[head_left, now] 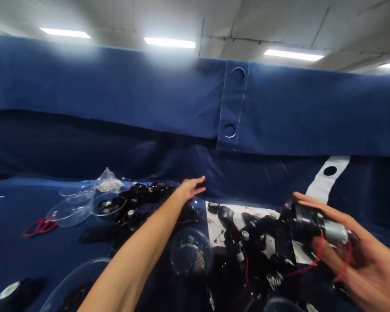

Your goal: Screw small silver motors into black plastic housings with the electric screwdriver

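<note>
On the right, my right hand (364,255) is closed around a small motor (334,232) with a silver metal can set in a round black plastic housing. Red wires hang from the motor over the parts below. My left hand (192,189) reaches far forward to the edge of a pile of black parts (139,197). Its visible fingers are apart and nothing shows between them; part of the hand is turned away. Below that arm stands a clear bowl (191,251) with small metal screws inside.
More black parts and wires lie on a white sheet (214,221). Clear plastic bowls (73,214), red-handled scissors (40,226) and a clear bag (108,182) are at left. A blue fabric screen (117,95) stands behind the table.
</note>
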Demonstrator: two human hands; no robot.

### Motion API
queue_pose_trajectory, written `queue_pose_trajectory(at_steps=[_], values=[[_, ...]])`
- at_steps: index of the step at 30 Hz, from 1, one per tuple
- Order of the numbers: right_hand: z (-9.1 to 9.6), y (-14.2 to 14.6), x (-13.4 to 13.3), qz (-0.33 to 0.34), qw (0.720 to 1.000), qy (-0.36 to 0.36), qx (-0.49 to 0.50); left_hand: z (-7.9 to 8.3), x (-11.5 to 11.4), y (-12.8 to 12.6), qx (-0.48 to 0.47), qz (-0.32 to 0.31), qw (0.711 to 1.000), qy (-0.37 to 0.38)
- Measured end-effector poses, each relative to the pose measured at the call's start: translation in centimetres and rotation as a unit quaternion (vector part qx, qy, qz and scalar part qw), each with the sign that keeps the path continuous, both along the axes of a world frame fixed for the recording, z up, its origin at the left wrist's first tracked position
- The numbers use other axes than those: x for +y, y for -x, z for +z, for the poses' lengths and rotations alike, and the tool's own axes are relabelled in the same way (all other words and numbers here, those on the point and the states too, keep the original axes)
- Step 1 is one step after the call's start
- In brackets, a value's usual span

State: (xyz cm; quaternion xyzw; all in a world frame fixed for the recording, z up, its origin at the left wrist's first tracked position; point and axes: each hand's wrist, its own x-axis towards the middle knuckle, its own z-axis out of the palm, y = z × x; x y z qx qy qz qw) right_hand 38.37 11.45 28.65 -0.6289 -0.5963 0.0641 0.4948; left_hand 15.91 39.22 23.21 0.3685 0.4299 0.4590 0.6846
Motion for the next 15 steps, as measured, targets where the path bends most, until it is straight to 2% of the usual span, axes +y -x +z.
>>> queue_pose_trajectory(at_steps=[2, 4, 6, 8, 11, 15], values=[[0.9, 0.0, 2.7, 0.001, 0.999, 0.025, 0.021, -0.4, 2.5, -1.0, -0.021, 0.005, 1.000, 0.015], [1.6, 0.0, 5.4, 0.030, 0.998, 0.027, 0.055, -0.3, 4.6, -1.7, -0.040, 0.006, 0.999, 0.018], [1.9, 0.0, 8.2, 0.089, 0.989, 0.038, 0.113, 0.5, 6.4, -2.2, -0.061, 0.008, 0.998, 0.012], [1.9, 0.3, 11.1, 0.166, 0.967, 0.064, 0.184, 1.8, 7.8, -2.5, -0.081, 0.009, 0.997, 0.002], [0.7, 1.5, 15.6, 0.272, 0.923, 0.112, 0.250, 4.1, 9.3, -2.9, -0.097, 0.006, 0.995, -0.014], [-2.5, 4.5, 21.5, 0.361, 0.881, 0.199, 0.233, 6.5, 9.8, -3.3, -0.097, -0.009, 0.995, -0.039]])
